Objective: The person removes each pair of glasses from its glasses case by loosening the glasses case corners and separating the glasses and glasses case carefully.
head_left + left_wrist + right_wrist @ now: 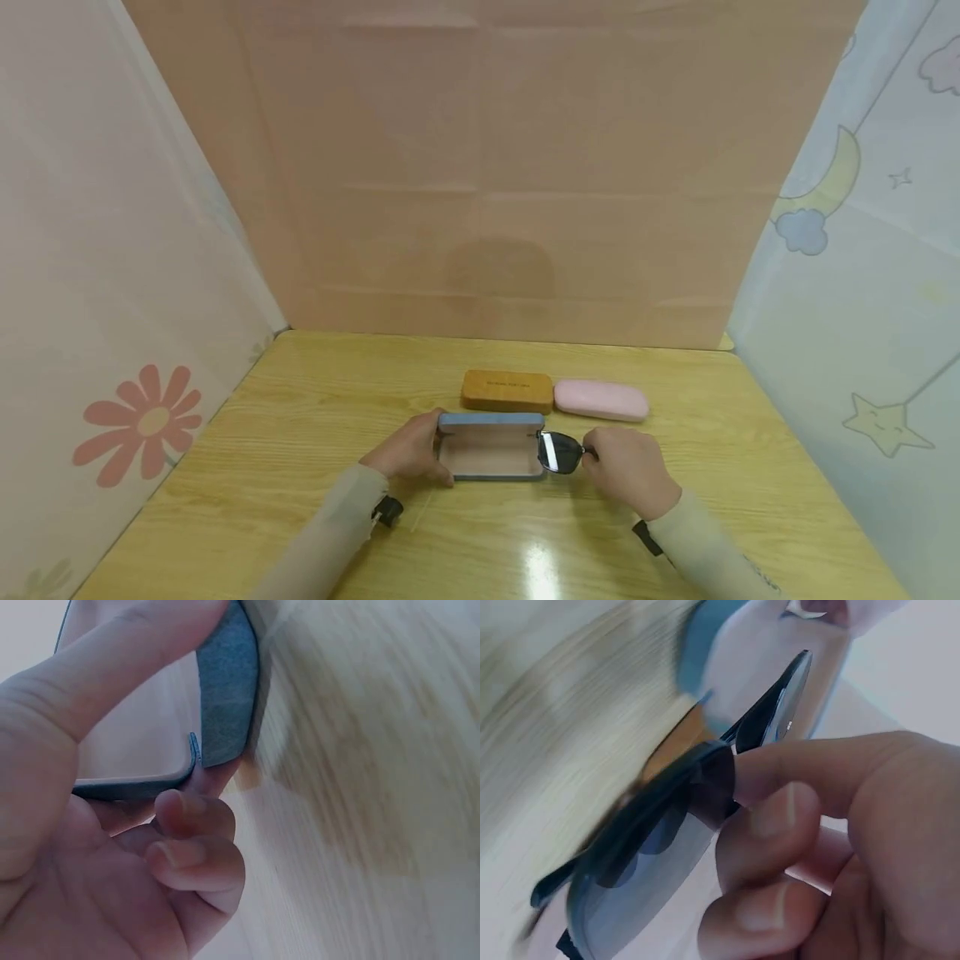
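Clearly, the two hands are apart from each other, and each one is occupied. The left hand (pixel 408 450) grips the left end of a blue glasses case (pixel 491 457), with the thumb at the near rim and a finger by the raised lid. The right hand (pixel 628 471) pinches a pair of dark sunglasses (pixel 561 454) between the thumb and fingers. One lens is at the right end of the case — whether it touches the rim, one cannot tell. The case lies with its mouth towards the person, and its pale lining is visible.

Both arms wear light sleeves (pixel 330 529), with a black strap (pixel 387 510) at the left wrist. Just behind the blue case is a brown case (pixel 506 390), and beside its right end a pink case (pixel 602 400); both are closed. All of these are on a wood-grained surface (pixel 300 417). Farther out rises a creased orange-brown backdrop (pixel 480 167) — a red flower (pixel 142 425) decorates the left side wall, a yellow moon (pixel 828 187) the right.
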The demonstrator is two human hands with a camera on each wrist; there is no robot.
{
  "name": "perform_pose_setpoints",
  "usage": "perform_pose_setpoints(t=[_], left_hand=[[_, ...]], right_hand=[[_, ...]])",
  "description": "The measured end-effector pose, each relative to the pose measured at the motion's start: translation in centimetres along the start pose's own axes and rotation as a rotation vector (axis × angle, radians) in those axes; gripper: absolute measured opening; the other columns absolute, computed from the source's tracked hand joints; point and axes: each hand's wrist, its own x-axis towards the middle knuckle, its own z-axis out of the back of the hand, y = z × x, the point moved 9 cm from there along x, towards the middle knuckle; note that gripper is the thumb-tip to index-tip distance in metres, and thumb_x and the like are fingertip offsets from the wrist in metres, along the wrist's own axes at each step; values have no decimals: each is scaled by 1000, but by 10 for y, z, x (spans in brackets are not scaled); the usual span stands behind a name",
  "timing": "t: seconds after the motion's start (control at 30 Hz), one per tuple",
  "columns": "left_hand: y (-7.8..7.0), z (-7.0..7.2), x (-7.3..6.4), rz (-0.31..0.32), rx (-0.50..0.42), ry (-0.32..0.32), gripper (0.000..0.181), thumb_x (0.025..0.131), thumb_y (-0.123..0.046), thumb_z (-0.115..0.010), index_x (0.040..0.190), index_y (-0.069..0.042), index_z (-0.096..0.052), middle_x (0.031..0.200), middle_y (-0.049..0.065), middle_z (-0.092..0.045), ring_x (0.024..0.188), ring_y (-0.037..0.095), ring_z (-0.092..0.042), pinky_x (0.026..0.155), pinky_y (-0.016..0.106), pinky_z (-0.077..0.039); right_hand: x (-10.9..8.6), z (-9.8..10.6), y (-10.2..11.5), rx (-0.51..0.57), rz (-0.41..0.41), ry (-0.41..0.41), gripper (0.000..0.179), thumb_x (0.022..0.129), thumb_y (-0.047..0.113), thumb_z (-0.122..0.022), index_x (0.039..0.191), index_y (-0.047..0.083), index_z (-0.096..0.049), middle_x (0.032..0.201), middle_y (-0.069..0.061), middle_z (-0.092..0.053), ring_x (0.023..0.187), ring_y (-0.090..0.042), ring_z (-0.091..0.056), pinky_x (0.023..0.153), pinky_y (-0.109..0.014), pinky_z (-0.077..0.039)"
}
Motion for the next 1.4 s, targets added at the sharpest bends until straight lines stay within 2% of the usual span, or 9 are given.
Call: perform_pose_setpoints(t=[0.17, 0.27, 0.43, 0.53, 0.7, 0.8, 1.1, 1.27, 1.4], left_hand=[[-2, -2, 2, 10, -2, -3, 78, 65, -21, -97, 126, -2, -53, 115, 8, -62, 105, 24, -58, 92, 45, -51], [-3, -2, 3, 15, -6, 0, 77, 65, -21, -96, 126, -2, -53, 115, 9, -61, 105, 24, -58, 91, 45, -51], [-5, -1, 4, 12, -7, 2, 76, 65, -20, -96, 126, -2, -53, 116, 10, -62, 105, 25, -59, 90, 45, -51], [-5, -1, 5, 12, -8, 1, 76, 64, -20, -97, 125, -1, -53, 115, 10, -62, 104, 25, -59, 90, 45, -51], [-4, -1, 6, 6, -8, 1, 76, 63, -20, -97, 124, -2, -54, 113, 8, -62, 101, 23, -58, 88, 45, -51], [-3, -2, 6, 5, -14, 9, 76, 64, -20, -97, 124, -3, -54, 113, 7, -62, 101, 22, -58, 88, 44, -51], [-4, 1, 13, -28, -3, 18, 71, 65, -23, -96, 121, -7, -55, 111, 5, -61, 99, 20, -58, 86, 42, -52], [5, 1, 11, 1, 9, 19, 71, 65, -25, -96, 120, -8, -55, 116, 6, -62, 104, 22, -59, 87, 42, -52], [2, -2, 11, -5, -3, 34, 70, 65, -24, -96, 119, -7, -55, 114, 7, -62, 98, 21, -58, 81, 41, -52]], right_hand=[[-2, -7, -30, 4, -38, 26, 26, 80, 9, -71, 60, 19, -57, 57, 7, -46, 53, -11, -41, 44, -30, -35], [-3, -15, -46, 1, -57, 49, 20, 80, 10, -71, 64, 18, -62, 60, 6, -53, 55, -12, -44, 46, -32, -38], [-4, -24, -64, 20, -68, 65, 5, 82, 14, -76, 79, 15, -73, 72, 4, -66, 60, -12, -51, 49, -35, -43], [-4, -27, -71, 55, -72, 68, 4, 83, 15, -79, 85, 12, -76, 77, 1, -69, 62, -12, -52, 50, -33, -45], [-4, -30, -80, 90, -91, 87, 7, 84, 16, -79, 89, 11, -76, 87, -5, -73, 67, -12, -58, 54, -34, -49], [-4, -32, -85, 106, -110, 106, 9, 85, 17, -78, 91, 11, -77, 89, -6, -74, 66, -13, -56, 53, -33, -47], [-4, -20, -89, 127, -120, 69, 9, 85, 14, -74, 93, 10, -76, 81, -2, -71, 60, -14, -51, 49, -32, -41], [-2, -22, -82, 110, -90, 72, 9, 86, 15, -73, 93, 10, -76, 78, 1, -69, 60, -12, -49, 48, -30, -40], [-5, -27, -85, 106, -106, 83, 10, 86, 15, -74, 94, 10, -76, 80, 0, -69, 60, -12, -50, 48, -30, -40]])
